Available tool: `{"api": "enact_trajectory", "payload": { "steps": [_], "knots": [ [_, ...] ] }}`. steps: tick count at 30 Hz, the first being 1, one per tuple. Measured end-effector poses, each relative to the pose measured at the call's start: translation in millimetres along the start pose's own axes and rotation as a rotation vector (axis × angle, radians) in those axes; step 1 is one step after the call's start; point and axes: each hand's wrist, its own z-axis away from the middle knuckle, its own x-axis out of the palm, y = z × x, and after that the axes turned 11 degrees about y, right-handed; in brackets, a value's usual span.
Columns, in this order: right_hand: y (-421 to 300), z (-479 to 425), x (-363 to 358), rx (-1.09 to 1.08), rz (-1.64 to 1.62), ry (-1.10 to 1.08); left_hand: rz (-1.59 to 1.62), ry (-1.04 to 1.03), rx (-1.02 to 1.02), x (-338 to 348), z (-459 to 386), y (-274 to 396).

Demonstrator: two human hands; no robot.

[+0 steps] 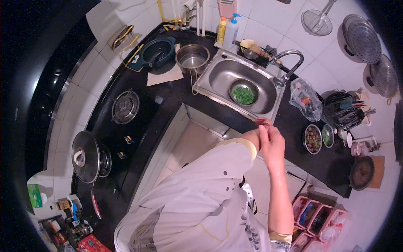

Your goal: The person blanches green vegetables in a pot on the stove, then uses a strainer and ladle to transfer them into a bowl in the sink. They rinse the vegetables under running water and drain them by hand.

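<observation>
My right hand [273, 140] is in front of the sink's near right corner, its forearm bare and wet. Its fingers are bent and meet my left hand [266, 121], which is mostly covered by it. A small dark-red thing [262, 121] shows at the fingertips; I cannot tell what it is or which hand has it. Beyond the hands is a stainless steel sink [217, 67]. In its basin sits a metal bowl [231, 96] with cut green vegetables [243, 95].
Right of the sink are a clear plastic bag [305, 100], a bowl of small round fruit [313, 139] and a bowl of greens [327, 136]. A saucepan [192, 58] and a dark pot [157, 52] stand left. A lidded frying pan [85, 157] sits over a burner.
</observation>
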Motion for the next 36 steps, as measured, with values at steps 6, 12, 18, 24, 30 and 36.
{"api": "enact_trajectory", "payload": {
  "steps": [6, 12, 18, 24, 30, 36],
  "knots": [
    [21, -19, 7, -0.088, 0.087, 0.096, -0.025, -0.017, -0.007, -5, -9, -2],
    [19, -17, 14, -0.233, -0.170, 0.099, -0.063, -0.033, -0.045, -3, -22, -11],
    [36, -51, 12, -0.281, -0.224, 0.059, -0.156, -0.106, -0.127, -16, -27, -27],
    [2, -43, 41, -0.294, -0.299, -0.147, -0.243, -0.241, -0.299, -31, -8, -100],
    [-28, -54, 74, -0.123, -0.575, -0.486, -0.204, -0.202, -0.402, -48, 49, -182],
    [-34, -128, 180, -0.334, -0.356, -0.438, -0.104, 0.078, -0.382, -94, 178, -220]
  ]
}}
